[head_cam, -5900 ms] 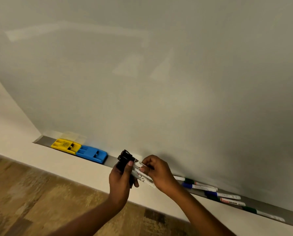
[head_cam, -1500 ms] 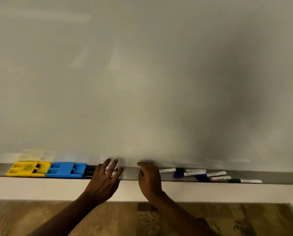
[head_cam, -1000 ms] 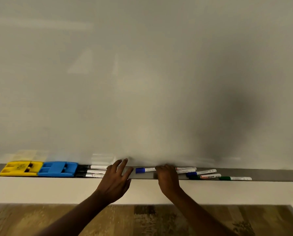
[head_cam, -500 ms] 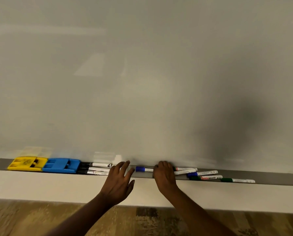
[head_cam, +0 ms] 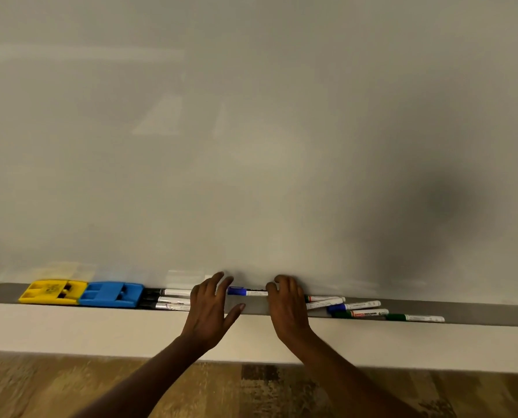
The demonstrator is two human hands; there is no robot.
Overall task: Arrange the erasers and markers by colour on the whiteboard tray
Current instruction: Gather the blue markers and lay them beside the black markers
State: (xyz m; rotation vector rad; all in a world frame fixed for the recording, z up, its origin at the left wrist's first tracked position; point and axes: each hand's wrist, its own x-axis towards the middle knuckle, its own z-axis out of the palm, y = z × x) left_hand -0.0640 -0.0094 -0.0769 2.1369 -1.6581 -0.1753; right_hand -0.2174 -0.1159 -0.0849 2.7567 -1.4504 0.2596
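Blue-capped marker (head_cam: 247, 292) between my hands.
Left hand (head_cam: 211, 309) spread open; right hand (head_cam: 286, 307) fingertips seemingly touching it, grip unclear.

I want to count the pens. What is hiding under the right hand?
The right hand covers one end of the blue marker and ends of two markers to its right. Anything else beneath it is hidden.

Erasers (head_cam: 81, 293) left of markers (head_cam: 354, 309) in tray (head_cam: 477, 312).

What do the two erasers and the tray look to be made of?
Yellow eraser and blue eraser: likely moulded plastic, with uniform bright colour, ribbed recesses and a slight sheen. Tray: grey, matte and flat; painted metal or plastic, the look leaves it open.
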